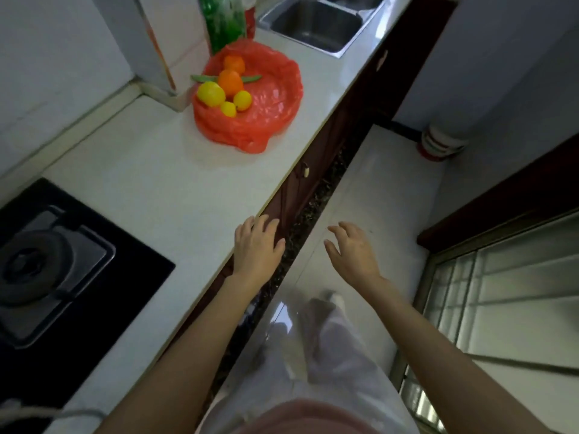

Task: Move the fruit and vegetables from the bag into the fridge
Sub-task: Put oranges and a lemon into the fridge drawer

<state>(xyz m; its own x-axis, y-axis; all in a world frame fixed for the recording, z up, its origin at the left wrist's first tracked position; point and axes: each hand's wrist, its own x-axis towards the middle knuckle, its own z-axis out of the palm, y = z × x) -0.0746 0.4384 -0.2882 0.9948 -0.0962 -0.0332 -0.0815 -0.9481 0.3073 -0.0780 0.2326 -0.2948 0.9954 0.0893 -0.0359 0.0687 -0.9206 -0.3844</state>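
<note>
Glossy white counter point(163, 183) bears a crinkled red bag point(269, 98); both hands' fingers point(266, 223) spread, empty.

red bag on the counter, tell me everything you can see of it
The red bag is thin, crinkled, glossy plastic, rolled open into a shallow nest on the white counter beside the sink. Inside lie two oranges, three yellow fruits and two green pods. Its far edge meets a green bottle. Neither hand touches it.
</note>
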